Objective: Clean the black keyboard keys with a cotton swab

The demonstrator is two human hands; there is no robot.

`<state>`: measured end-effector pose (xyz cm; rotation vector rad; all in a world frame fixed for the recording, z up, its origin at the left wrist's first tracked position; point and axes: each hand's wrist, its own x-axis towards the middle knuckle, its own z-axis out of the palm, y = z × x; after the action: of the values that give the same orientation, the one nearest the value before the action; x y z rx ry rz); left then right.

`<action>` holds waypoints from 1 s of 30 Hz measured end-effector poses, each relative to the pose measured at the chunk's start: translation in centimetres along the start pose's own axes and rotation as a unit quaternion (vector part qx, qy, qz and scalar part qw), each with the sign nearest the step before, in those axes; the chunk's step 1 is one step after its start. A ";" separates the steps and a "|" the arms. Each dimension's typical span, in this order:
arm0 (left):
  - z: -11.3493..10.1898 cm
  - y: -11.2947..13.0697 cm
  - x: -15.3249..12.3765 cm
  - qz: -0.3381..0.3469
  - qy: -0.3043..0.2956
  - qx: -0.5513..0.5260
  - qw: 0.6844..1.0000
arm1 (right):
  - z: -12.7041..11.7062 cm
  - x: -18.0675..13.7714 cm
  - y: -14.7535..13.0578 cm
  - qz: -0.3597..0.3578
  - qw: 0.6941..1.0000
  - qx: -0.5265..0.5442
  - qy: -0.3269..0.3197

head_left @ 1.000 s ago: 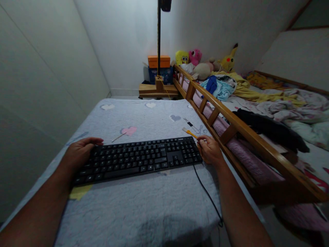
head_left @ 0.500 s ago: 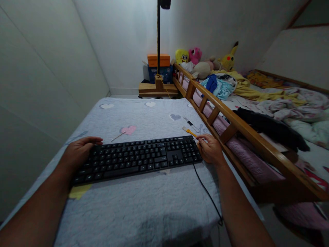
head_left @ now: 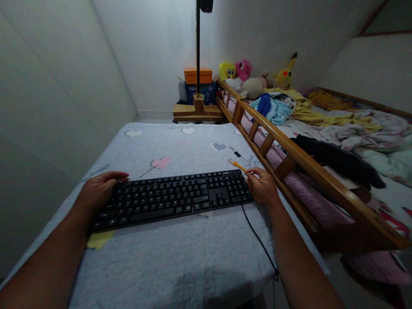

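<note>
- At the far end, an orange box sits on a blue box; you can't see what either holds.
- The blue box's print and the keyboard key legends are too small to read.
- Your left hand lies slack over the keyboard's left end, mid-table.
- Your right hand is curled at the keyboard's right end, fingertips by an orange brush; whether it grips anything, I cannot tell.
- The cable drops past the near edge.

plush toys on bed, wooden rail alongside, orange box beyond.
</note>
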<state>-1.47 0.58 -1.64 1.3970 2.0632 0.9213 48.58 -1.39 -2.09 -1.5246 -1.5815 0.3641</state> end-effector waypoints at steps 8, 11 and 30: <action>-0.1 0.0 0.0 0.004 -0.006 0.001 1.000 | -0.7 -0.1 -0.1 0.010 1.000 0.002 -0.007; 0.0 -0.2 0.1 -0.004 -0.006 -0.003 1.000 | -0.6 0.0 -0.1 0.005 1.000 0.009 0.004; -0.2 -0.1 0.1 0.001 -0.007 0.002 1.000 | -0.7 0.0 -0.2 -0.007 1.000 0.005 0.005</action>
<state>-1.65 0.58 -1.60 1.4040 2.0543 0.9053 48.99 -1.65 -1.54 -1.5049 -1.5799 0.3554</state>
